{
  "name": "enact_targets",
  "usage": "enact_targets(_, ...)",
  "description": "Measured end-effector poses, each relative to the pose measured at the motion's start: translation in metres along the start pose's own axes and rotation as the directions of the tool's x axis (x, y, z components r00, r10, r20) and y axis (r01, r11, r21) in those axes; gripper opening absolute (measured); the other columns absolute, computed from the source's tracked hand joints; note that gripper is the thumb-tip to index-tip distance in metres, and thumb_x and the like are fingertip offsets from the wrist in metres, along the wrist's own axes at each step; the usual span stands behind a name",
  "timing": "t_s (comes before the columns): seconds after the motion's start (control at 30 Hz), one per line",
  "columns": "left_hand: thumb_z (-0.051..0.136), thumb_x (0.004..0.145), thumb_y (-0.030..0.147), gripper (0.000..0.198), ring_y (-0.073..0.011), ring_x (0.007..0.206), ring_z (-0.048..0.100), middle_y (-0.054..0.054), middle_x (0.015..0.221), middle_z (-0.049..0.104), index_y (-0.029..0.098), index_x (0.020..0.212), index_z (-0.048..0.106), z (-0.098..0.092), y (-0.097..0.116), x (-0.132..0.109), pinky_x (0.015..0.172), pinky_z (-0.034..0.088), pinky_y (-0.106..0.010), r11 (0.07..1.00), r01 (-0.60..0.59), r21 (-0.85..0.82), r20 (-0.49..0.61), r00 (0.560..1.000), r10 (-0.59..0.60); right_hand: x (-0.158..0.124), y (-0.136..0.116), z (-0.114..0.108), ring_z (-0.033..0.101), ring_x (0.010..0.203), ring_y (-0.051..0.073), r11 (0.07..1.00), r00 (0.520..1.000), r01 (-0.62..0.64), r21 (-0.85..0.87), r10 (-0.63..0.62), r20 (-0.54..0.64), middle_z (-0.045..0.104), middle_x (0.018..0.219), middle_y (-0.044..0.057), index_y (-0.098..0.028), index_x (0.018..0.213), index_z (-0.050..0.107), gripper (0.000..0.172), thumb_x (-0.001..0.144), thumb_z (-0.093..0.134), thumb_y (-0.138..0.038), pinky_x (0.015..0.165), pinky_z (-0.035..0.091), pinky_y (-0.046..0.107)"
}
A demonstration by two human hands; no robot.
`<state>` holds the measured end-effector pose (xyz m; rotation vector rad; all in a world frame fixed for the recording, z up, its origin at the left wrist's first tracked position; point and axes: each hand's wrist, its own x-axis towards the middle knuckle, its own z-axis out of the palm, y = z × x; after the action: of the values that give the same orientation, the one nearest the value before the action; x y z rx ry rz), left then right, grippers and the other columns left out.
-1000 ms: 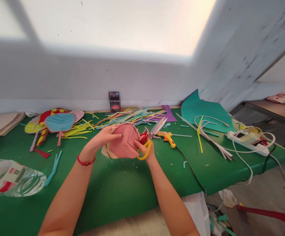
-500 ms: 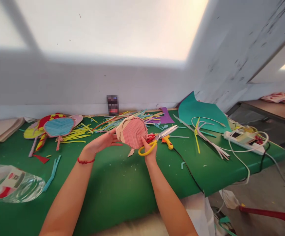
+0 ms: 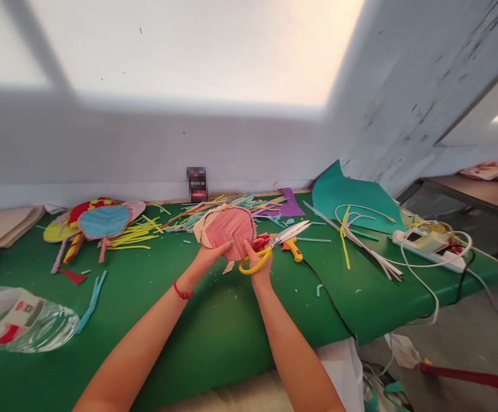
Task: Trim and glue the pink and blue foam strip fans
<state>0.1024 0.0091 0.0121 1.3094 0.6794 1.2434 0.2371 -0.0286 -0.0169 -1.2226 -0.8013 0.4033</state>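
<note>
A round pink woven fan piece (image 3: 228, 226) with a pale card backing is held upright above the green table (image 3: 214, 326). My left hand (image 3: 209, 256) pinches its lower edge from below. My right hand (image 3: 259, 264) grips the fan's lower right edge with the thumb while its fingers sit in the handles of the yellow-handled scissors (image 3: 275, 243), whose blades point right and are nearly closed.
Finished fans in blue, yellow and red (image 3: 103, 222) lie at the back left beside a heap of coloured strips (image 3: 214, 206). A glue gun (image 3: 294, 249), teal sheet (image 3: 352, 197), power strip (image 3: 425, 243) and cables are at the right. A plastic bag (image 3: 17, 317) lies front left.
My left hand moved from the fan's left side to its lower edge, close to my right hand. The fan turned slightly and stayed raised; the scissors barely moved.
</note>
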Motion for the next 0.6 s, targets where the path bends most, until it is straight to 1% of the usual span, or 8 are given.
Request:
enact_targets(0.13,0.077,0.065,0.024,0.073,-0.0267,0.132,0.044,-0.008,0.140,0.052,0.024,0.133,0.050,0.008,-0.005,-0.004,0.114,0.029,-0.044,0.996,0.033,-0.086,-0.036,0.999,-0.036,-0.002,-0.003,0.000,0.054,0.061,0.013,1.000,1.000,0.013,-0.009,-0.013,0.005,0.054,0.068,-0.001,-0.019,0.073,0.047,0.034,0.064,0.069,-0.044,0.066,0.050,0.029)
enact_targets(0.23,0.078,0.063,0.022,0.079,-0.0280,0.133,0.042,-0.009,0.142,0.049,0.024,0.135,0.046,0.012,-0.010,-0.006,0.112,0.033,-0.045,0.989,0.042,-0.145,-0.060,0.997,-0.051,-0.002,-0.006,0.000,0.056,0.067,0.014,0.999,1.000,0.029,-0.015,-0.030,-0.007,0.055,0.073,0.001,-0.019,0.072,0.048,0.033,0.063,0.069,-0.043,0.070,0.050,0.030)
enact_targets(0.3,0.079,0.062,0.020,0.080,-0.0286,0.132,0.043,-0.009,0.142,0.049,0.023,0.134,0.047,0.013,-0.012,-0.007,0.110,0.035,-0.046,0.984,0.048,-0.174,-0.080,0.995,-0.063,-0.003,-0.008,0.002,0.057,0.070,0.015,0.999,1.000,0.029,-0.016,-0.029,-0.010,0.056,0.075,0.002,-0.019,0.071,0.049,0.034,0.061,0.070,-0.044,0.072,0.051,0.030)
enact_targets(0.37,0.080,0.060,0.020,0.079,-0.0289,0.130,0.045,-0.009,0.140,0.050,0.023,0.132,0.049,0.013,-0.011,-0.007,0.108,0.037,-0.047,0.983,0.044,-0.178,-0.113,0.991,-0.065,-0.004,-0.012,0.003,0.058,0.070,0.015,1.000,1.000,0.004,0.006,-0.004,0.000,0.057,0.075,0.002,-0.019,0.072,0.049,0.036,0.060,0.071,-0.045,0.070,0.051,0.030)
enact_targets(0.43,0.081,0.059,0.020,0.078,-0.0288,0.130,0.046,-0.010,0.140,0.051,0.022,0.131,0.050,0.012,-0.006,-0.006,0.108,0.038,-0.047,0.988,0.016,-0.157,-0.155,0.987,-0.040,-0.006,-0.017,0.003,0.059,0.067,0.015,0.998,0.999,-0.042,0.043,0.040,0.035,0.059,0.073,0.002,-0.019,0.074,0.051,0.037,0.062,0.070,-0.047,0.066,0.051,0.029)
enact_targets(0.5,0.081,0.060,0.022,0.077,-0.0272,0.130,0.046,-0.010,0.140,0.051,0.022,0.131,0.050,0.011,0.003,-0.005,0.109,0.037,-0.045,0.991,-0.036,-0.126,-0.210,0.978,0.009,-0.008,-0.023,0.001,0.060,0.062,0.015,0.991,0.991,-0.106,0.083,0.099,0.092,0.062,0.072,0.002,-0.019,0.077,0.052,0.037,0.067,0.067,-0.051,0.061,0.051,0.029)
enact_targets(0.6,0.083,0.059,0.025,0.077,-0.0254,0.129,0.047,-0.010,0.140,0.051,0.022,0.130,0.052,0.009,0.021,-0.002,0.109,0.038,-0.041,0.988,-0.107,-0.110,-0.320,0.945,0.067,-0.011,-0.028,-0.001,0.058,0.051,0.013,0.971,0.969,-0.172,0.165,0.138,0.203,0.060,0.062,0.001,-0.018,0.075,0.053,0.038,0.077,0.056,-0.057,0.053,0.049,0.028)
